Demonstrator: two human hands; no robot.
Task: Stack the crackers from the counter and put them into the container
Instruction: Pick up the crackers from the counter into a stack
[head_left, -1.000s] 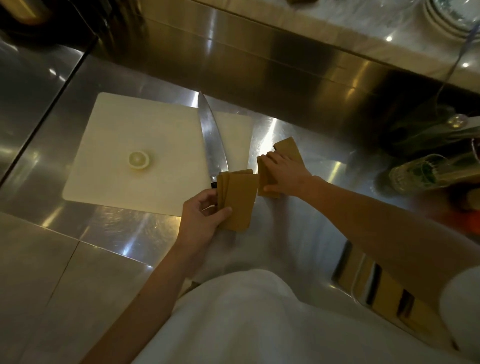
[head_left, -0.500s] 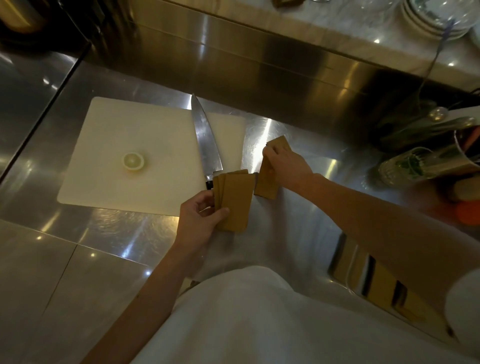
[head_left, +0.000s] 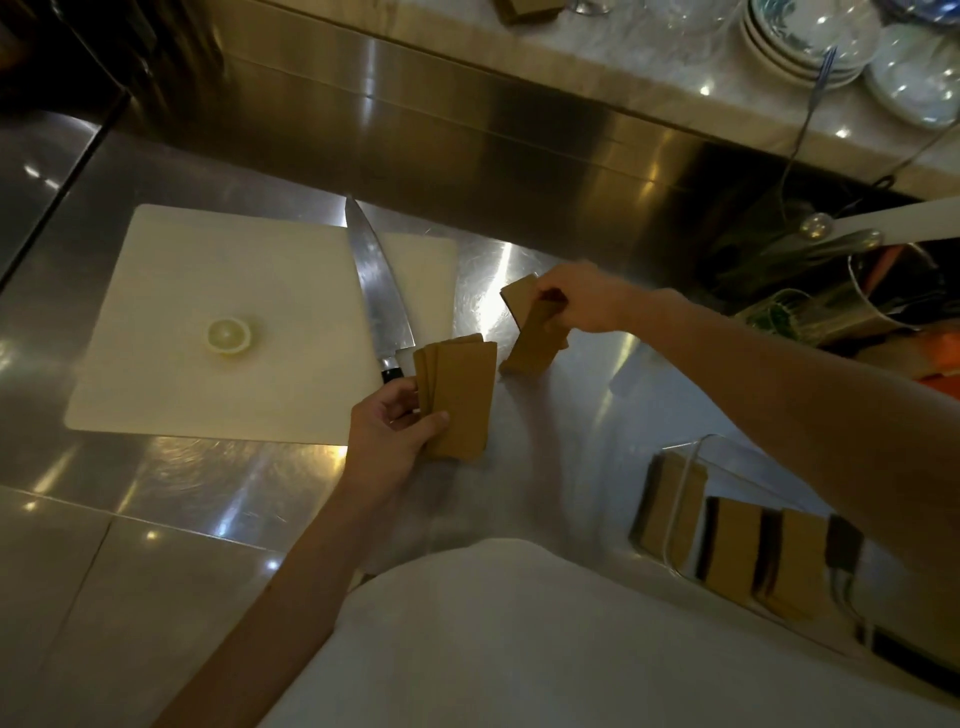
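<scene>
Partway: left hand (head_left: 390, 426) grips a fanned cracker stack (head_left: 457, 397), right hand (head_left: 582, 299) pinches loose crackers (head_left: 530, 338) off the worktop (head_left: 208, 483); the container (head_left: 727, 540) near right already holds several

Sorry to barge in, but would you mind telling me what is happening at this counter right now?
A person is gathering crackers off the steel counter. The left hand holds a fanned stack of crackers, while the right hand lifts more crackers from the counter. A clear container at the near right already has several crackers standing in it. To the left, a knife and a lemon piece lie on a cutting board, untouched.
</scene>
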